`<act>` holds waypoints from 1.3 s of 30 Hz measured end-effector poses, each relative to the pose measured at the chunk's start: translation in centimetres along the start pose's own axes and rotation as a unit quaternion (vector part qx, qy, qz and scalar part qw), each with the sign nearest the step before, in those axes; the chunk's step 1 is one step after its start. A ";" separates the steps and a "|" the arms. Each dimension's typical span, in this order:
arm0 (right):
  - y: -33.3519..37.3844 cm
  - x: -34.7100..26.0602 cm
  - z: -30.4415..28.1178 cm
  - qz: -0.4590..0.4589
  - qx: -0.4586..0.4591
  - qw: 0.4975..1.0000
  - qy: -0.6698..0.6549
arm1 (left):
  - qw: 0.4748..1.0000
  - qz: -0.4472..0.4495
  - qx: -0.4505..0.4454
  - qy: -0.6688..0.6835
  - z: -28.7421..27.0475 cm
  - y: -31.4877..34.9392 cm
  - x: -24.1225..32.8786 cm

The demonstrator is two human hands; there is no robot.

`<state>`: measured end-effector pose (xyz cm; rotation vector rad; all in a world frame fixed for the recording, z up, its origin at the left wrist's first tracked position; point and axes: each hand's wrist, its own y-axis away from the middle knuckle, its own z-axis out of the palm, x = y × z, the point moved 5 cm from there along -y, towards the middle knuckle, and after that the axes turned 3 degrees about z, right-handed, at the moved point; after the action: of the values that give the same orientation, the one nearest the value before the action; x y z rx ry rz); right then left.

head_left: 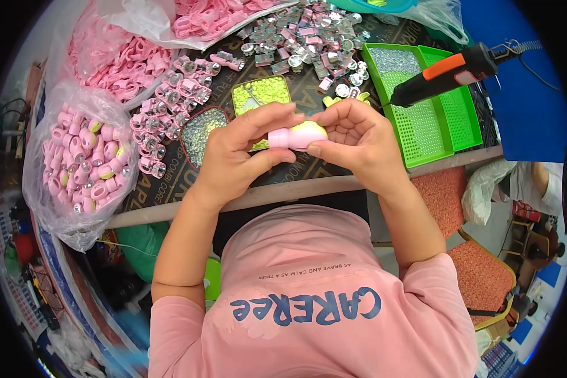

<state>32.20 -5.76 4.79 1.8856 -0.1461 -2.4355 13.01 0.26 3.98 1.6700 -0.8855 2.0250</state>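
Observation:
Over the near edge of the table I hold a small pink plastic casing with a rounded yellow part (288, 139) between both hands. My left hand (249, 142) grips its narrower pink end between thumb and fingers. The thumb and fingertips of my right hand (362, 142) pinch the other end, by the yellow part. Just beyond my hands stands a square tin of small yellow pieces (260, 92). Beside my left hand lies a tray of small metal bits (201, 132), partly hidden by that hand. A few yellow pieces (332, 101) lie behind my right fingers.
An electric screwdriver (444, 77) hangs at the right above green perforated trays (450, 135). Pink parts with clear lenses (170, 101) and a heap of metallic modules (305, 38) cover the far table. Bags of pink casings (85, 151) and loose pink parts (116, 63) stand left.

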 end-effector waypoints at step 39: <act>-0.7 -7.3 -16.2 -0.293 0.265 0.902 0.172 | 0.924 0.105 -0.044 -0.365 6.1 2.2 -3.1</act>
<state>49.77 -4.97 7.74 2.9448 -0.2822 -2.5032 16.77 -5.14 1.08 2.4056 -1.4112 1.4168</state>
